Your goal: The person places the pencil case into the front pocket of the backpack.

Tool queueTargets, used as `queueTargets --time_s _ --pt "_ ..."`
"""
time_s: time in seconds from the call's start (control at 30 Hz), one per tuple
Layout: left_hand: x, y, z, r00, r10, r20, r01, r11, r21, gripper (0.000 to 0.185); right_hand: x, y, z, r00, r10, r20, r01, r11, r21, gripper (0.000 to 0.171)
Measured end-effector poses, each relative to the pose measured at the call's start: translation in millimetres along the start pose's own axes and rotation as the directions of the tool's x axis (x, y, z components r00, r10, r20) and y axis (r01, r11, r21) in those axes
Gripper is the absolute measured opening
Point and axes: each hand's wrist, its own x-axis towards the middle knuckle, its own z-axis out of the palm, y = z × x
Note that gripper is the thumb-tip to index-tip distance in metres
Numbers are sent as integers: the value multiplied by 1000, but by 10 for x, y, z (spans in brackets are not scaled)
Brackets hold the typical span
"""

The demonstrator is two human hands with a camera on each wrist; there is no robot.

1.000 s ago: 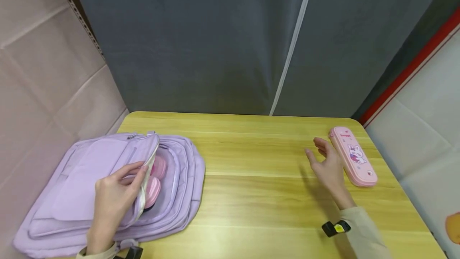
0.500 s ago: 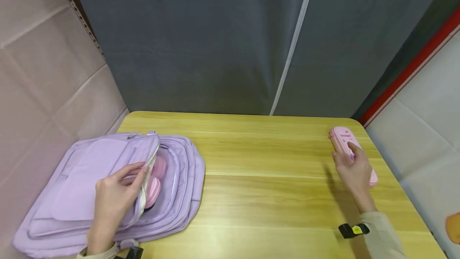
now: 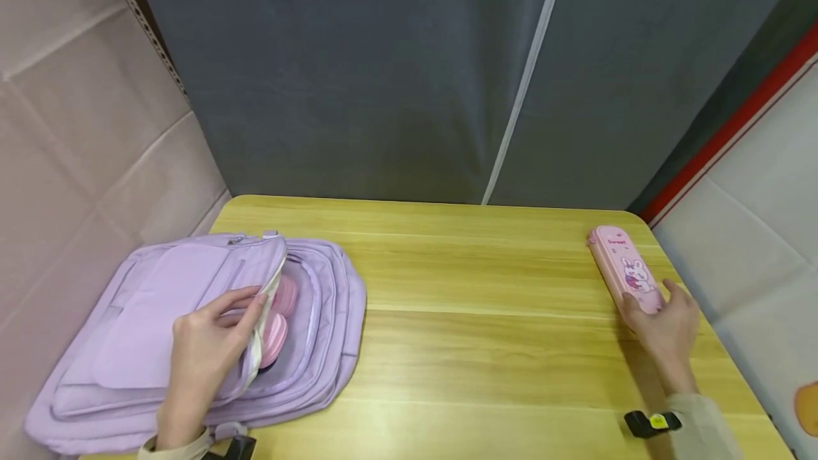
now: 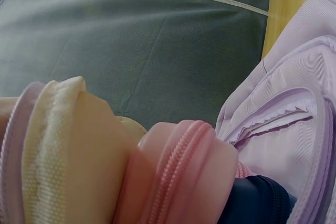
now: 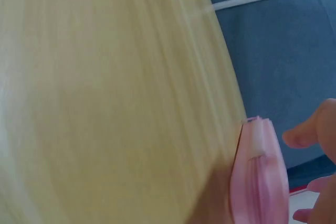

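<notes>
Spanning the lower end of the pink case (image 3: 615,261), right of the head frame, the right grip (image 3: 671,325) is spread wide; contact cannot be confirmed. At lower left, the bag flap (image 3: 160,311) is pinched by the left grip (image 3: 207,339). If only its end were caught, the case could be tipped or dropped. Its long axis is slanted, the lettered end pointed upper left.
</notes>
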Motion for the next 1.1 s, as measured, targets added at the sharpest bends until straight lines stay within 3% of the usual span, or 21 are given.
queueTargets --time_s 0.43,0.7,0.83,1.1 --pt "-6 11 4 1000 -15 13 15 1000 7 16 14 146 86 997 57 54 -55 997 -49 83" --pt "-2 21 -6 1000 -8 8 7 1000 13 15 22 185 102 981 176 76 -175 984 -13 102" --pt "-3 27 -10 1000 -10 9 10 1000 6 15 9 213 93 981 174 81 -173 985 -16 101" --pt "-20 33 -18 999 -48 18 48 999 14 14 -43 290 127 990 129 -54 -128 992 20 79"
